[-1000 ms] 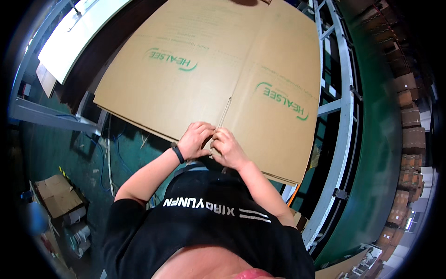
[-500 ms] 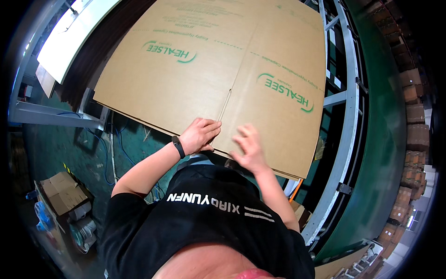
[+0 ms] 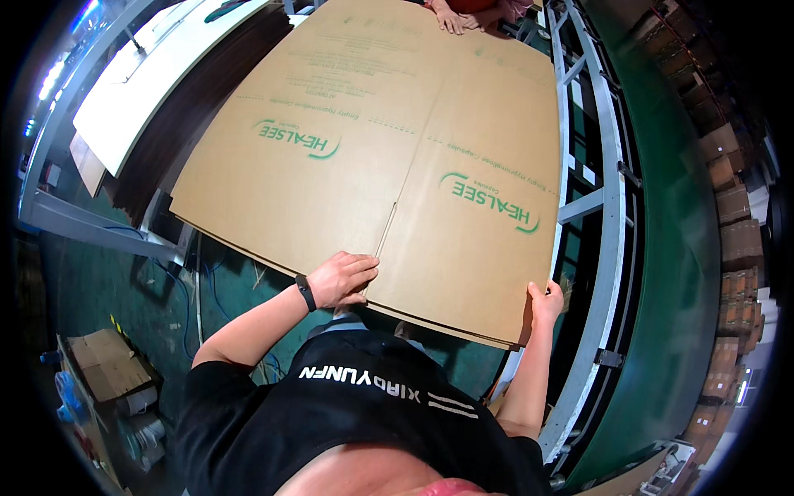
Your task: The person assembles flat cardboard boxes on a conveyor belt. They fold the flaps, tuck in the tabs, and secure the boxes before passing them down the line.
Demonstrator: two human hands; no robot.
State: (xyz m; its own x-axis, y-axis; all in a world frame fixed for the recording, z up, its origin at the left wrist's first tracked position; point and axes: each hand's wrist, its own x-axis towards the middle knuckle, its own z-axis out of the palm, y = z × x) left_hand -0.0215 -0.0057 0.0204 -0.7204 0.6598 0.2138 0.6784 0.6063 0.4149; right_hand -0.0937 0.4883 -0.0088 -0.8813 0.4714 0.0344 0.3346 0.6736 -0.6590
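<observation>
A large flat brown cardboard sheet [image 3: 331,190] with green print lies in front of me, a crease and a short slot running toward its near edge. My left hand [image 3: 341,279], with a dark band at its wrist, grips that near edge beside the slot, fingers on top and thumb at the rim. At the sheet's right near corner, my right hand [image 3: 543,302] is closed on the side edge, thumb over the top and the other fingers partly hidden. Under the sheet's near edge another cardboard layer shows.
A co-worker's hands [image 3: 463,18] rest at the sheet's far edge. Grey metal frame rails [image 3: 608,215] run along the right, beside a green surface [image 3: 674,273]. A white panel [image 3: 149,91] tops a dark stack at left. An open carton [image 3: 107,364] stands lower left.
My right hand has moved from beside the slot to the right edge and closed there. The sheet appears lower in view, my left hand still on it. A co-worker's hands now show at the far edge.
</observation>
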